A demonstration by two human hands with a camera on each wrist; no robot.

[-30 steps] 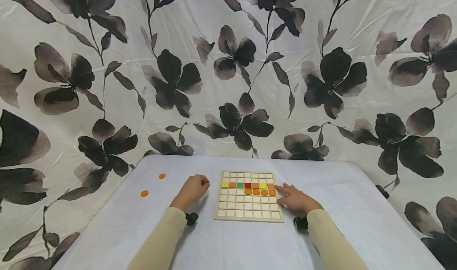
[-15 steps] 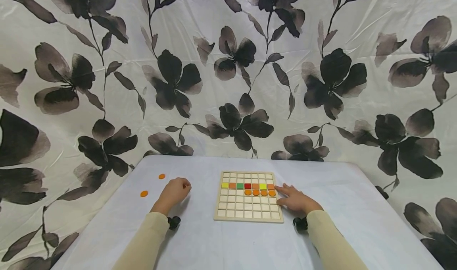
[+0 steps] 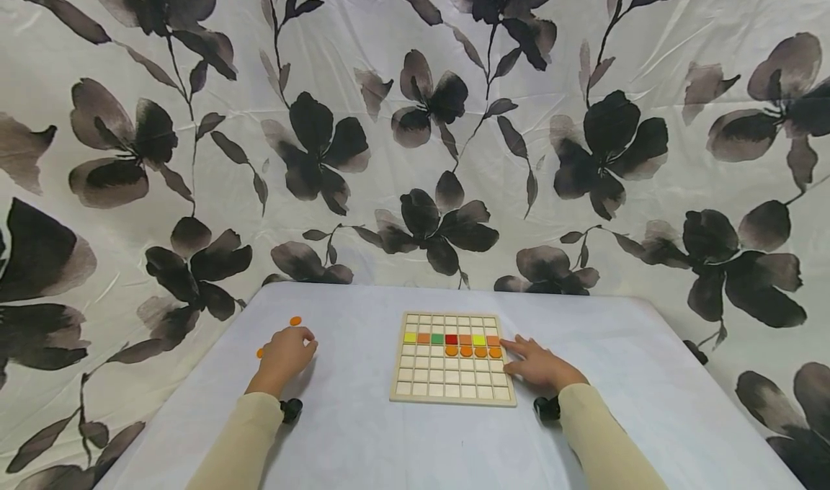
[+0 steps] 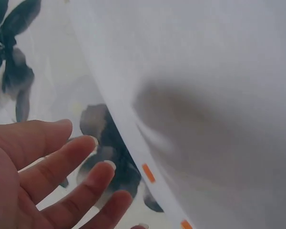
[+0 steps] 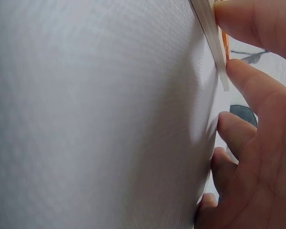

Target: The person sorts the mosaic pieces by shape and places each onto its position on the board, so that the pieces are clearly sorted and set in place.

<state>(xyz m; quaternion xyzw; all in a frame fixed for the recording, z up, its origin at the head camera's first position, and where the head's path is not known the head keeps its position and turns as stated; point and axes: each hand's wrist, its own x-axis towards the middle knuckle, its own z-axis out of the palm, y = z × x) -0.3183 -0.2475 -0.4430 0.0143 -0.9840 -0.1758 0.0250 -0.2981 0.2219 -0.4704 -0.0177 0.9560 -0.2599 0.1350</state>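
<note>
A square wooden grid board (image 3: 452, 396) lies on the white table. One row of it carries yellow, orange, green and red square tiles (image 3: 437, 339); the row below has several orange discs (image 3: 466, 351) at its right end. My right hand (image 3: 541, 364) touches the board's right edge with thumb and forefinger, its other fingers resting on the cloth. My left hand (image 3: 283, 357) is over the table's left side with loosely bent, parted fingers and nothing between them. Just beyond it lies a loose orange disc (image 3: 295, 321); a second orange disc (image 3: 260, 353) is partly hidden behind the hand.
A white cloth covers the table (image 3: 350, 432). Behind and beside it hangs a pale curtain (image 3: 415, 166) with dark flowers. Each wrist wears a small black camera, the left camera (image 3: 291, 410) and the right camera (image 3: 547, 408).
My left hand has moved left from beside the board to the loose orange discs, and its fingers have spread apart. The right hand and the board have stayed in place.
</note>
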